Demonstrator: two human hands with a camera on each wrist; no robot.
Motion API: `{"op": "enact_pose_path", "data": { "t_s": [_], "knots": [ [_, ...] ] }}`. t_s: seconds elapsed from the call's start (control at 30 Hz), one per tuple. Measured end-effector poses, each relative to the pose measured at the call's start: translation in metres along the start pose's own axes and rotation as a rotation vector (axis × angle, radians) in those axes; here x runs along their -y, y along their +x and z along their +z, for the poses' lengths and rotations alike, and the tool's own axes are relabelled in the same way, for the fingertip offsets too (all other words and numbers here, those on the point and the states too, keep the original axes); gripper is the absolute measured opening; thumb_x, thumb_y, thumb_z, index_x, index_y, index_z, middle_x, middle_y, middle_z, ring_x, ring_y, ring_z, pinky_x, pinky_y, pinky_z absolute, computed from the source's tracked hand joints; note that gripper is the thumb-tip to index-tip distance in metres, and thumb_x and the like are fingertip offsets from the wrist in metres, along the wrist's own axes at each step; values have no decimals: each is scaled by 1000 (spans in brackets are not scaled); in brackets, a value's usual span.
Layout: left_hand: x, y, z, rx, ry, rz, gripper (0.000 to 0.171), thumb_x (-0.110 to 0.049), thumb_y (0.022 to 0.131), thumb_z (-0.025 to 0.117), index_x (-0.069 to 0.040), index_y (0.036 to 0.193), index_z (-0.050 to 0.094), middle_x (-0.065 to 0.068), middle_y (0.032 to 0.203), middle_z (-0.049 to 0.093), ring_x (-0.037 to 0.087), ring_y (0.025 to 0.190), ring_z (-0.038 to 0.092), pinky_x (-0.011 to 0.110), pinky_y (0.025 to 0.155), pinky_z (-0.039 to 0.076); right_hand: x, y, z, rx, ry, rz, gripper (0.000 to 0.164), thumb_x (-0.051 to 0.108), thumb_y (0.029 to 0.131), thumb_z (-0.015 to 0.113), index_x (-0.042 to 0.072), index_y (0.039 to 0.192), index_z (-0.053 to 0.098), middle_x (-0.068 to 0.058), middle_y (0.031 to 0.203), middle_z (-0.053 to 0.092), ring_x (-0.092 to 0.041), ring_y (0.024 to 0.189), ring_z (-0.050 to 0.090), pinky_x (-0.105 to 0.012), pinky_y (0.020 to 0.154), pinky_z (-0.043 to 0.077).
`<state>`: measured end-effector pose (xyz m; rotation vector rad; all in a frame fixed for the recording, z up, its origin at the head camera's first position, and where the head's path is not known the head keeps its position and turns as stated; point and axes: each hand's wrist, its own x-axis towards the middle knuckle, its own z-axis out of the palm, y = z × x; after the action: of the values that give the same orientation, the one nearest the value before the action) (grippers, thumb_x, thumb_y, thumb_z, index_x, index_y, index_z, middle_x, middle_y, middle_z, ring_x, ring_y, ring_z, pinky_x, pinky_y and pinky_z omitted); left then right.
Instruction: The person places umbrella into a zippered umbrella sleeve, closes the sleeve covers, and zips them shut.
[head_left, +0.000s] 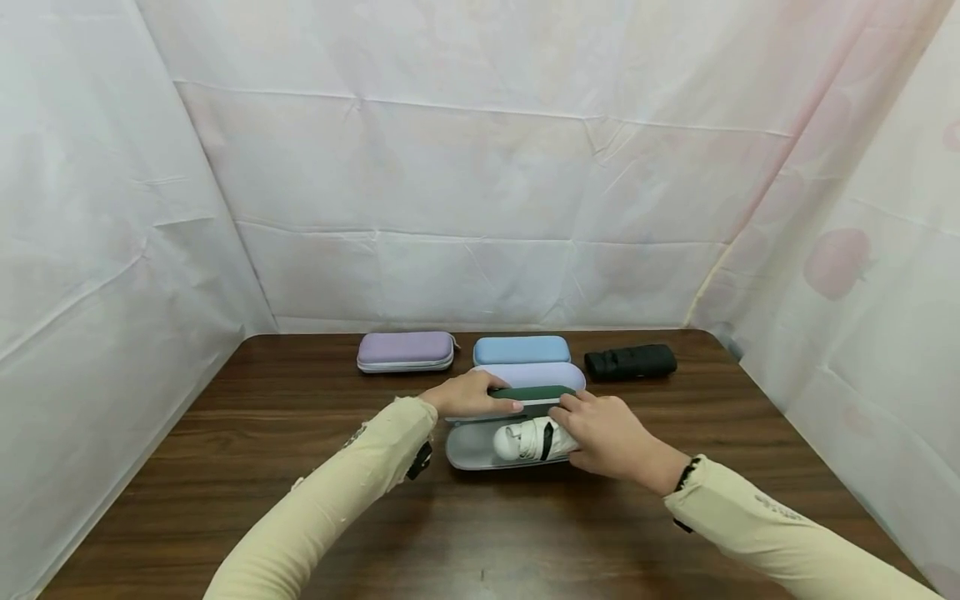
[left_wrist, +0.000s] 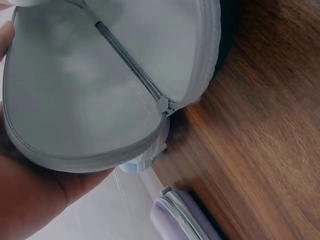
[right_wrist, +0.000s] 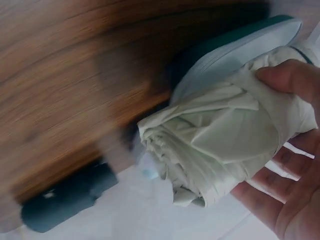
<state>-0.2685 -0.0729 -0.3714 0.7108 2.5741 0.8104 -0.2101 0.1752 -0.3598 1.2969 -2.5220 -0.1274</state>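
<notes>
A dark green zip case (head_left: pixel 468 452) with a grey lining lies unzipped on the table, its lid raised at the back. My left hand (head_left: pixel 472 394) grips that lid, thumb on the inner side; the lining (left_wrist: pixel 80 100) fills much of the left wrist view. My right hand (head_left: pixel 611 433) holds a folded white umbrella (right_wrist: pixel 220 130) by its fabric end, thumb on one side and fingers on the other. In the head view the umbrella's rounded white handle (head_left: pixel 507 443) points left over the case's lower half, and a black strap crosses its fabric.
Behind the green case lies a lavender case (head_left: pixel 532 374), with a light blue case (head_left: pixel 521 350) beyond it. A purple case (head_left: pixel 405 350) is at the back left. At the back right rests a black folded umbrella (head_left: pixel 630 362). White sheeting (head_left: pixel 480 167) surrounds the wooden table (head_left: pixel 300 417).
</notes>
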Motion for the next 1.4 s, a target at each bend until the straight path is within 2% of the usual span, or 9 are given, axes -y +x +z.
{"op": "enact_pose_path", "data": {
  "t_s": [0.27,0.4,0.5,0.63,0.73,0.87,1.1,1.2,1.4],
  "knots": [
    [-3,1,3,-25,-26,35,54,-53,91,56,-10,124,63,0,116,64,12,100,60,30,84,47,26,17,9,-10,-74,20,53,28,69,84,3,111,63,-9,99,63,-26,84,59,-36,65,52],
    [-5,1,4,-35,-14,27,56,-53,91,56,-10,126,62,1,119,63,12,104,59,31,87,47,34,20,18,-46,-99,32,54,23,68,84,0,111,62,-10,94,62,-26,81,58,-34,68,52],
    [-5,1,4,-42,-4,18,58,-53,91,56,-9,129,60,1,123,62,13,109,58,31,89,46,38,22,27,-79,-113,42,48,20,67,82,0,106,62,-8,89,60,-24,77,57,-33,66,51],
    [-7,1,5,-41,-8,27,57,-51,91,57,-9,128,61,1,121,63,13,106,59,31,88,46,41,24,35,-105,-119,51,35,15,69,78,3,97,62,-7,83,60,-23,72,56,-33,61,50],
    [-10,0,5,-34,8,32,58,-53,90,57,-10,129,60,1,122,62,13,108,59,31,88,46,43,25,38,-80,-100,68,28,14,72,76,4,94,62,-7,81,61,-22,70,56,-33,56,49],
    [-13,-1,7,-31,41,32,59,-54,90,56,-11,130,59,-1,124,61,12,111,57,32,90,45,43,25,38,-8,-53,91,28,16,73,76,4,95,63,-7,79,61,-22,67,56,-34,51,47],
    [-15,-4,9,-37,61,35,57,-54,90,56,-12,128,61,-2,123,62,12,110,57,32,90,45,36,28,34,85,62,65,28,13,74,74,2,98,64,-5,72,58,-21,60,56,-32,47,44],
    [-15,-5,10,-36,67,26,58,-55,90,56,-13,129,60,-2,124,61,12,112,57,33,91,45,33,27,32,94,88,43,31,14,75,75,0,102,64,-6,76,60,-21,64,59,-33,52,47],
    [-16,-5,11,-38,76,0,59,-56,89,56,-13,131,59,-2,126,60,14,114,55,36,92,44,26,15,32,64,57,-21,50,31,83,74,0,120,59,-8,105,64,-23,92,62,-36,74,52]
  ]
}}
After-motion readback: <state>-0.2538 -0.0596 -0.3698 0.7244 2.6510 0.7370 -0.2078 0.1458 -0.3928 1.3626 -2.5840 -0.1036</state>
